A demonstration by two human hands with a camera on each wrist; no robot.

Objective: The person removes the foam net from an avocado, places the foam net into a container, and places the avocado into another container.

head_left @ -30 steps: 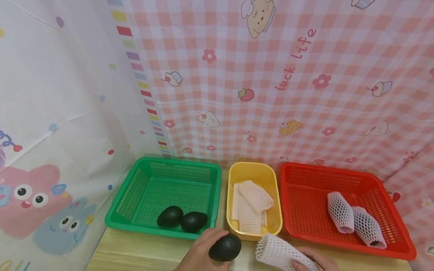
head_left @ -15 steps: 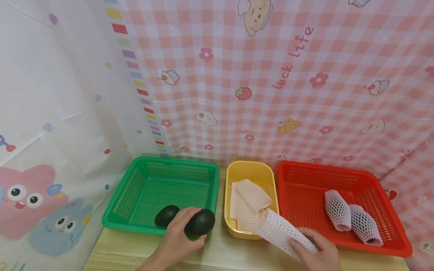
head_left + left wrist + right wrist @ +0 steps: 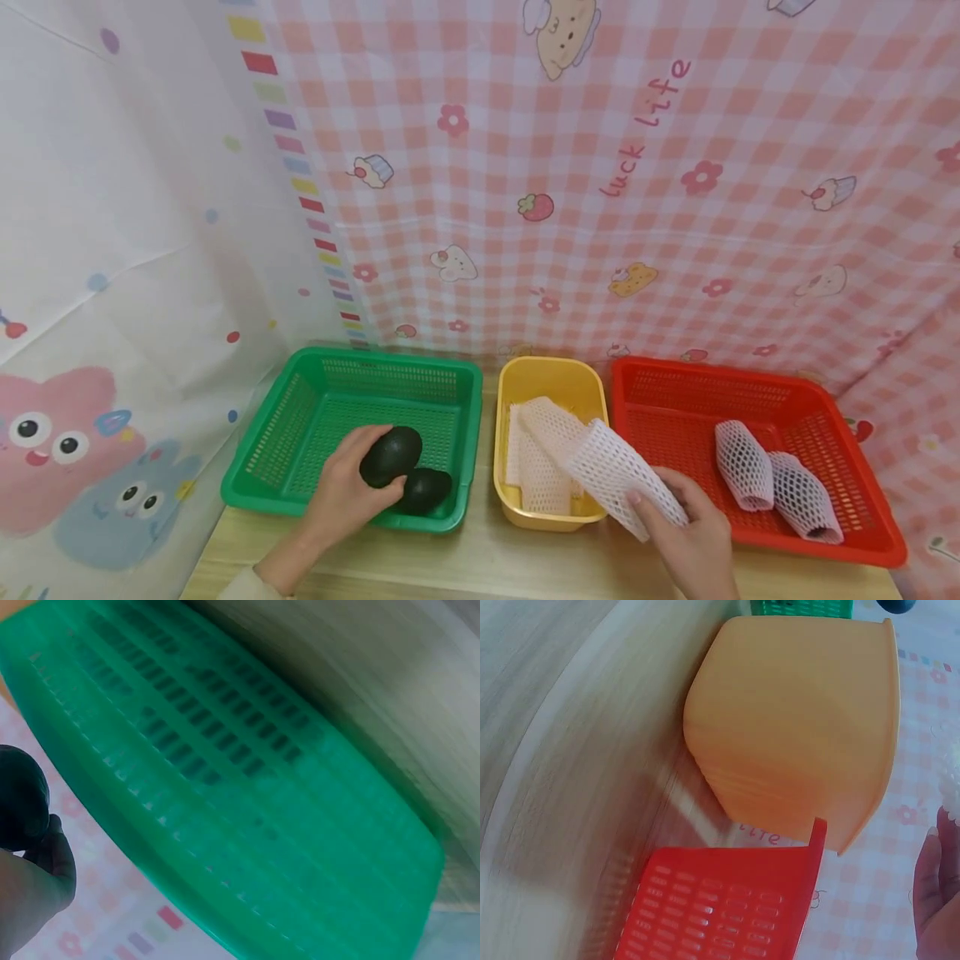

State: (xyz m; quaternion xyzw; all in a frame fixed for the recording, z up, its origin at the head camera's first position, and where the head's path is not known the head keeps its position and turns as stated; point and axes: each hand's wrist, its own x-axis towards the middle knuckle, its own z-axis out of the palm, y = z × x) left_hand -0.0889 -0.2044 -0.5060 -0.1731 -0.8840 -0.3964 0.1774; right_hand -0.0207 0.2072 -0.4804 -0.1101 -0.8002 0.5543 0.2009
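Observation:
My left hand [image 3: 341,483] grips a dark avocado [image 3: 392,456] over the front of the green basket [image 3: 382,408]. Just below and right of it, another avocado [image 3: 425,492] lies in that basket; the area to its left is hidden by my hand. In the left wrist view the held avocado [image 3: 19,799] shows at the left edge, above the basket's rim. Between thumb and fingers, my right hand [image 3: 693,533] holds a white foam net sleeve [image 3: 622,479], whose far end overlaps the yellow bin [image 3: 551,375] in the head view.
Several pale foam net sleeves [image 3: 543,479] lie in the yellow bin. To its right, the red basket [image 3: 667,450] holds two net-covered pieces [image 3: 742,467]. All three containers stand side by side on a wooden table [image 3: 480,558], before a pink checked curtain [image 3: 495,167].
My left hand has carried the avocado leftward and up, from the table's front to over the green basket. My right hand has raised the foam net sleeve slightly toward the yellow bin.

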